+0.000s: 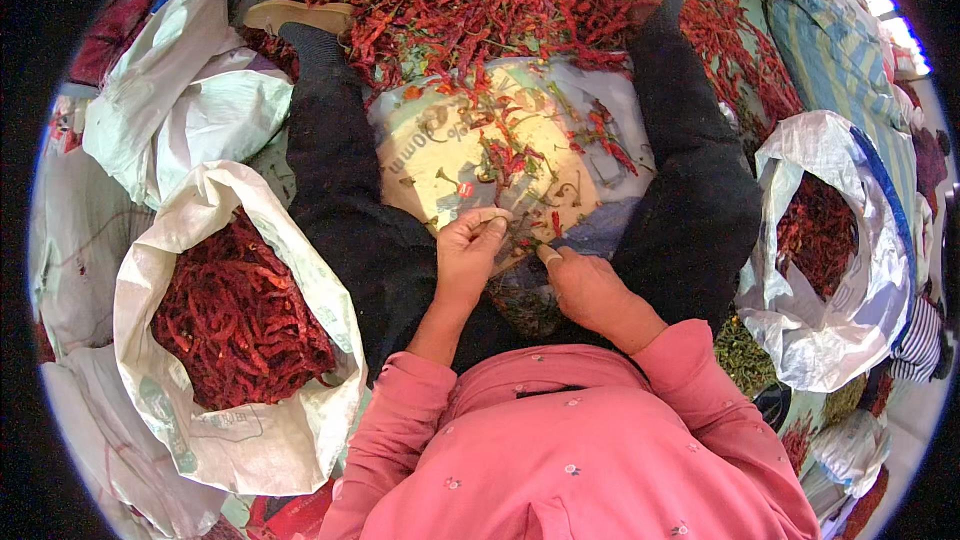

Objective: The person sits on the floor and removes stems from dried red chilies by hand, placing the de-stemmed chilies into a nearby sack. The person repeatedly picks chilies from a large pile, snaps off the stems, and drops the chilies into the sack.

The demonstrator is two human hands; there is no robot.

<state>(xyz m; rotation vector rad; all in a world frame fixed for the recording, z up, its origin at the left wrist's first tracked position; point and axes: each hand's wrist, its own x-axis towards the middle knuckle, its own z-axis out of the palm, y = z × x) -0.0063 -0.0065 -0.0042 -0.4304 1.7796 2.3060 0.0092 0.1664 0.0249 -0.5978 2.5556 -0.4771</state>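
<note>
My left hand (472, 248) is closed, thumb and forefinger pinched together above a pale yellow printed sheet (415, 145) between my legs. What it pinches is too small to name. Just to its right, my right hand (590, 290) has its fingers curled in, and something small and dark shows at the tips that I cannot make out. Under and beyond both hands, loose dried red chillies (510, 158) lie on the sheet among green stems (455, 180) and bits. Close below the fingers sits a dark heap of stem scraps (527, 312).
A large pile of red chillies (470, 0) spreads beyond my feet. To the left stands an open white sack (140, 330) full of dried chillies (245, 315); another open white sack (810, 340) holds chillies at the right. Greenish stems (742, 355) lie beside that one.
</note>
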